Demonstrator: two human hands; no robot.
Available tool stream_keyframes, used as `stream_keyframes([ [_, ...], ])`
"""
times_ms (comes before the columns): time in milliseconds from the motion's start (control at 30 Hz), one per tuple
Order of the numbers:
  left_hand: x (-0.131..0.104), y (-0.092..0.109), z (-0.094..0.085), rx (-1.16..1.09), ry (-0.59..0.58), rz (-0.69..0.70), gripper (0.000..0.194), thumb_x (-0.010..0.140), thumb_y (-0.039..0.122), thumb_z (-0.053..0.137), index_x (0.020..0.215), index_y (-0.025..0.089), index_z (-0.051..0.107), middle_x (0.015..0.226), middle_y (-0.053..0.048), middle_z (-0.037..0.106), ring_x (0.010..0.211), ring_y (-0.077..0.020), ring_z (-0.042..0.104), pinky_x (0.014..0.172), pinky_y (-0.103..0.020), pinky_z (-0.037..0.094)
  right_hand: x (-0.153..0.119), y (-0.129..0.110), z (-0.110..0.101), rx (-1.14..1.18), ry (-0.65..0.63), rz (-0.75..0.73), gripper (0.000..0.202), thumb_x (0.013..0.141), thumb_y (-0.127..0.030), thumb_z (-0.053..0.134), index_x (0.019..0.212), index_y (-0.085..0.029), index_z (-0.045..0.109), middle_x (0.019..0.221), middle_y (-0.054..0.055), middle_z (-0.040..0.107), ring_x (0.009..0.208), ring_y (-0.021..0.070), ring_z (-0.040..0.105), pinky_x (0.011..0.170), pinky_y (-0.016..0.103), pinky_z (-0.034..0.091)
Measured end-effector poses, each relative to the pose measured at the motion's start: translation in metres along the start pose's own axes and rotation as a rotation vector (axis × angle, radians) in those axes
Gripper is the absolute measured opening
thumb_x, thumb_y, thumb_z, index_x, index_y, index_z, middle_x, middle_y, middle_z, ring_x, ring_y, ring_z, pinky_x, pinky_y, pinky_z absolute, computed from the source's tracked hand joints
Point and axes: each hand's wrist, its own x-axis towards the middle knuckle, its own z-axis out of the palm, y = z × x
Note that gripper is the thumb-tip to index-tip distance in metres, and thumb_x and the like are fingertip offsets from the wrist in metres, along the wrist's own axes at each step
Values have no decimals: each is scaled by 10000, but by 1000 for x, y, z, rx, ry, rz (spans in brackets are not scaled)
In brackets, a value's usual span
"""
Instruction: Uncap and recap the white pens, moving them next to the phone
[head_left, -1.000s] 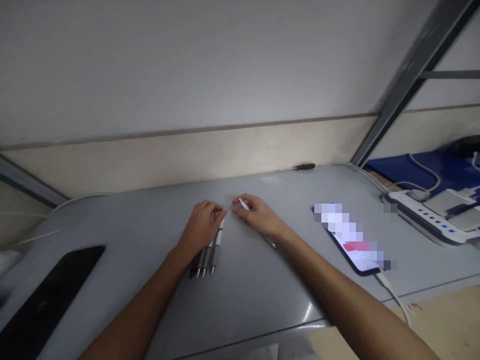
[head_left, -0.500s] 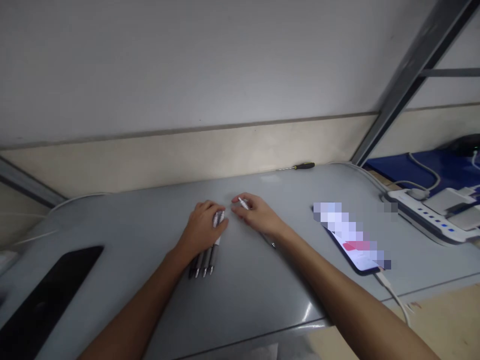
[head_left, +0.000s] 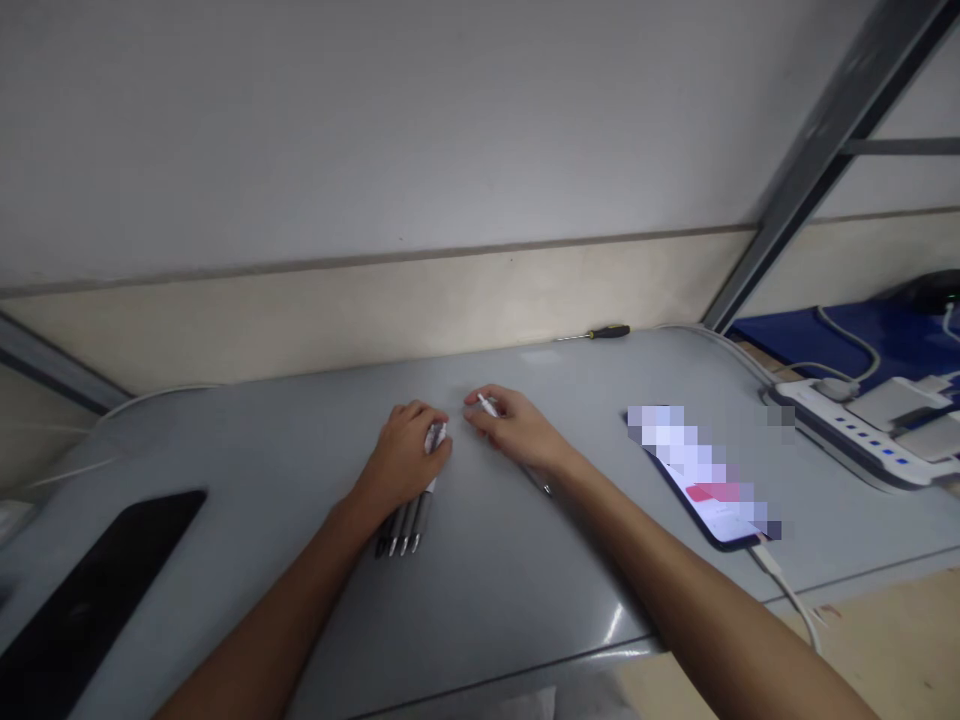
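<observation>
No legible text, label, brand or number found. The screen of the phone (head_left: 694, 478) is masked by blocks. Blue marks (head_left: 871, 442) on the strip (head_left: 817, 420), right of the phone, are too small to read.

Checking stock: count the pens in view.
5 visible: four pens partly under the left hand, one white-ended pen in the right hand, its tip seemingly emerging by the wrist. The hands may hide more.
</observation>
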Motion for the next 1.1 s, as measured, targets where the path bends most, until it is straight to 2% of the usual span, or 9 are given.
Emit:
stream_keyframes([
  [533,0,-3,0,39,3,-21,203,806,199,558,984,159,648,994,-88,642,998,-261,558,940,-433,456,0,1,-1,36,2,4,214,855,-320,585,1013,-181,626,638,-48,518,519,85,413,507,221,316],
  [700,-1,-2,-2,51,-14,-39,212,807,215,556,996,174,643,1019,-82,639,1022,-264,552,940,-429,447,1,-2,-3,73,4,11,200,890,-336,552,984,-177,628,646,-38,518,497,80,409,484,223,311],
  [900,-2,11,-8,102,-46,-187,336,824,286,563,1152,219,591,1171,-89,602,1144,-307,516,917,-486,400,-1,-11,-5,120,89,93,238,933,-286,460,1020,-162,643,772,-2,543,491,71,435,486,243,341],
  [1000,-2,16,-11,106,-46,-193,329,822,279,567,1146,228,587,1178,-90,598,1146,-312,511,913,-495,371,0,-10,-4,121,123,130,242,918,-288,466,998,-161,656,765,8,562,539,95,466,517,251,361],
  [1100,-2,19,-13,103,-9,-163,300,823,284,575,1119,236,595,1157,-85,601,1126,-308,518,904,-482,356,2,-7,-4,67,162,73,225,873,-295,510,901,-160,688,752,15,598,632,124,503,589,262,386],
])
